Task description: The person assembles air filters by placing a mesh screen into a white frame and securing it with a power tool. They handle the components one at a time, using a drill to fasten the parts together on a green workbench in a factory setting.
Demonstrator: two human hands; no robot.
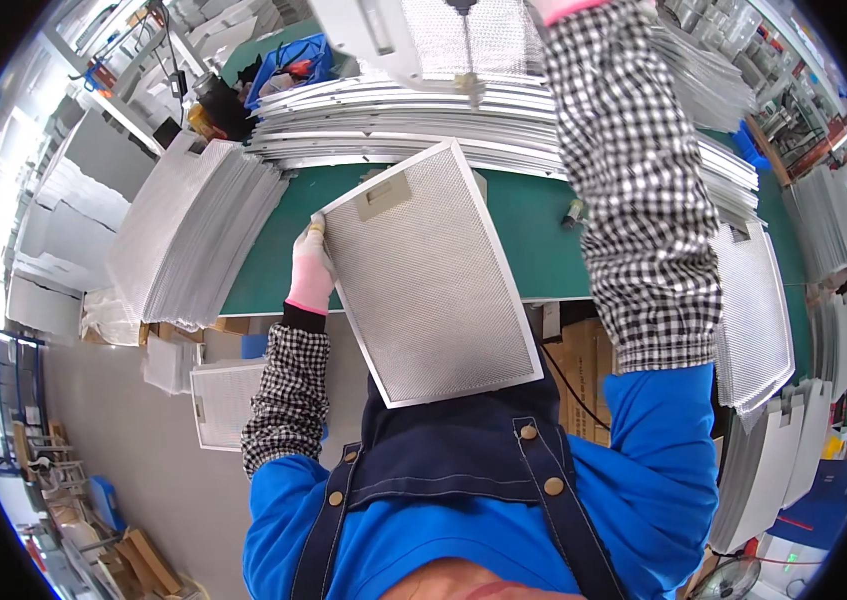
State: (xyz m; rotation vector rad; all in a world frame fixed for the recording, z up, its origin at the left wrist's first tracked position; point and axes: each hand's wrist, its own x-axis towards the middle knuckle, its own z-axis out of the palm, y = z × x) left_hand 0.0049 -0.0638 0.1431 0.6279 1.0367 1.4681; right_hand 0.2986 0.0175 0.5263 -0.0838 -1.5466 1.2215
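A rectangular metal mesh filter panel (433, 290) with a pale frame is tilted in front of my apron, over the near edge of the green table. Near its upper left corner is a recessed grey latch piece (383, 197). My left hand (311, 272), in a white and pink glove, is closed on the panel's left edge. My right arm stretches far forward across the table. Only the pink cuff part of my right hand (571, 10) shows at the top rim; its fingers are cut off. Close to it are a mesh sheet (478, 40) and a white machine part (373, 40).
Stacked frames (403, 125) span the back of the green table (533, 245). Upright mesh panels (188, 230) stand at the left, and more panels (751, 315) at the right. A small green-and-silver object (573, 212) lies by my right sleeve. A blue bag (293, 68) sits far left.
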